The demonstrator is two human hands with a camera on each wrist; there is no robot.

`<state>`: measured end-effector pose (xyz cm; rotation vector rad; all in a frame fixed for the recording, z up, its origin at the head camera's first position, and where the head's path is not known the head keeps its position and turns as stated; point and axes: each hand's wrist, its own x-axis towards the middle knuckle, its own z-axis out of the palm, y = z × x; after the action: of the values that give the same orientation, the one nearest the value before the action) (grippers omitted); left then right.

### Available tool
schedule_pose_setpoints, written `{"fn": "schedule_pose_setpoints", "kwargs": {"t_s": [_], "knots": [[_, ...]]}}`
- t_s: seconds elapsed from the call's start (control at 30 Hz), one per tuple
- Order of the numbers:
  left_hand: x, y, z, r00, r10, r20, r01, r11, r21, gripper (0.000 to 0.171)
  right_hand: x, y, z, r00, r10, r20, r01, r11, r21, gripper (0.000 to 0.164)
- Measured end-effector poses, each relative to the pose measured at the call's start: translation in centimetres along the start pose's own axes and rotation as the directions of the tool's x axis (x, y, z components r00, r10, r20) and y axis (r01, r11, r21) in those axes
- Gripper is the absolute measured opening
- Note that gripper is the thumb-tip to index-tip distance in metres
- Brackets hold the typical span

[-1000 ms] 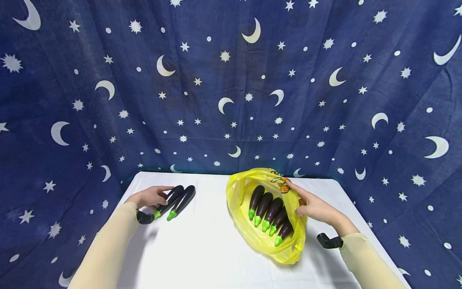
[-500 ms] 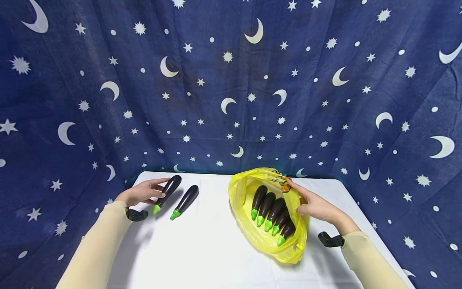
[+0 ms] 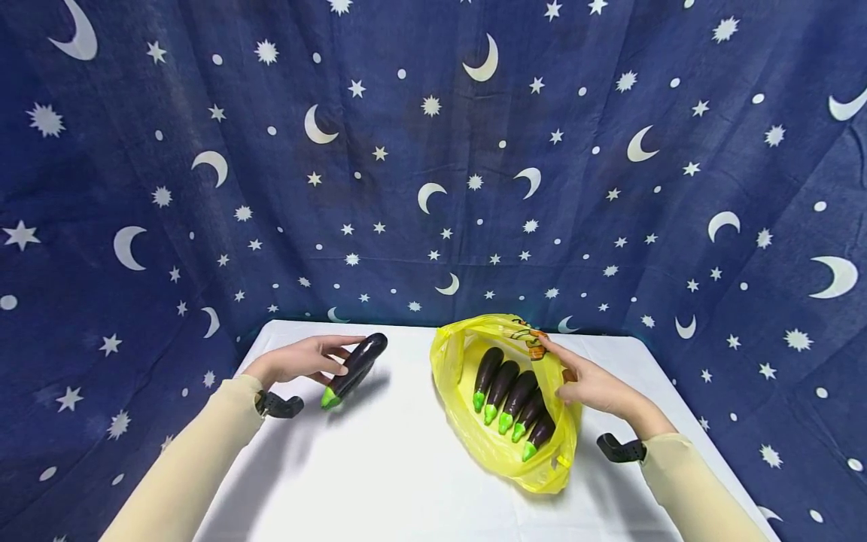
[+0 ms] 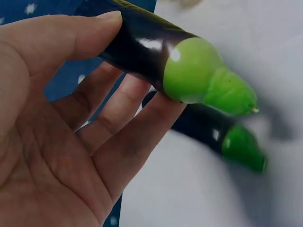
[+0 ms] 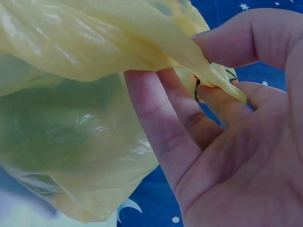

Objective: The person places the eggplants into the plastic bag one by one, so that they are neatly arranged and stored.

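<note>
My left hand (image 3: 301, 360) pinches a glossy dark purple eggplant (image 3: 363, 360) between thumb and fingers, raised over the left part of the table. Its bright green stem end (image 4: 203, 73) points toward me. A second eggplant (image 4: 201, 124) lies on the cloth below; the held one hides most of it in the head view. My right hand (image 3: 596, 385) grips the rim of a yellow plastic bag (image 3: 443, 384), thumb on one side of the film and fingers on the other. Inside the open bag, several eggplants (image 3: 520, 393) lie side by side, green ends toward me.
A white cloth covers the table (image 3: 379, 467). Behind and at both sides hangs a dark blue curtain (image 3: 379, 188) with white moons and stars. The bag stands right of centre, its mouth facing up and toward me.
My left hand has lifted the left eggplant off the table, then carried it right until it overlaps the other one. My right hand has stayed on the bag.
</note>
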<state>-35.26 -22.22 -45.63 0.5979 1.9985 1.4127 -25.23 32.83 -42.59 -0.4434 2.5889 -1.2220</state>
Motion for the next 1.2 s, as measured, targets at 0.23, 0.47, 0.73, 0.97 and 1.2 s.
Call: {"fn": "schedule_pose_setpoints", "kwargs": {"t_s": [0.23,0.47,0.73,0.97,1.2], "knots": [[1.8,1.6,3.5,0.997,0.040,0.065,-0.041,0.999,0.022,0.072,-0.1,-0.4,0.0,1.000,0.002,-0.006,-0.002,1.000,-0.011,0.104],[3.2,2.9,6.1,0.990,0.050,0.131,-0.051,0.999,0.003,0.071,-0.1,-0.6,0.0,1.000,-0.003,0.001,0.003,1.000,-0.016,0.103],[5.1,4.4,9.0,0.987,0.064,0.146,-0.069,0.997,0.030,0.068,-0.2,-0.5,0.1,1.000,0.003,0.010,-0.004,1.000,0.024,0.102],[7.6,5.0,11.5,0.978,0.105,0.180,-0.110,0.994,0.015,0.068,-0.2,-0.6,0.0,1.000,-0.005,0.002,0.005,1.000,-0.005,0.101],[9.8,5.7,14.0,0.974,0.129,0.187,-0.142,0.988,0.057,0.068,-0.4,-0.7,-0.1,1.000,-0.020,-0.001,0.020,1.000,-0.020,0.102]]}}
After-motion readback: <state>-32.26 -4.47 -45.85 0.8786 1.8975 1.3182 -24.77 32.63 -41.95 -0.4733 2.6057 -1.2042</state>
